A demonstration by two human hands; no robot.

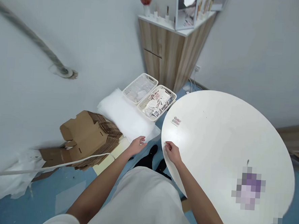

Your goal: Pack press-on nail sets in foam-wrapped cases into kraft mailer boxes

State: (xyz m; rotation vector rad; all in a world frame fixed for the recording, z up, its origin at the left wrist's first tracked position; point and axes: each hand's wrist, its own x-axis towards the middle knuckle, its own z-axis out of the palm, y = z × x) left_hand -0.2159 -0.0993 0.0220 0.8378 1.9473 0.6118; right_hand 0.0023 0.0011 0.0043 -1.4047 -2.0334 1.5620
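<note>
My left hand (137, 145) hangs over the floor, just past the edge of a white plastic sheet stack (129, 115). Its fingers are loosely bent and apart, with nothing in them. Above the left rim of the round white table (213, 139) is my right hand (172, 152), fingers half curled with a gap showing; I see nothing held. Whether it touches the tabletop is unclear. Farther in on the table lies a small card with several pinkish oval pieces (176, 120).
Two white baskets, one with clear plastic pieces (141, 87), one with printed cards (157, 102), stand beyond the sheets. Flattened cardboard boxes (89, 138) are stacked left, crossed by a white cable (86, 158). A wooden cabinet (166, 48) fills the corner. A blurred purple patch (249, 190) sits on the table.
</note>
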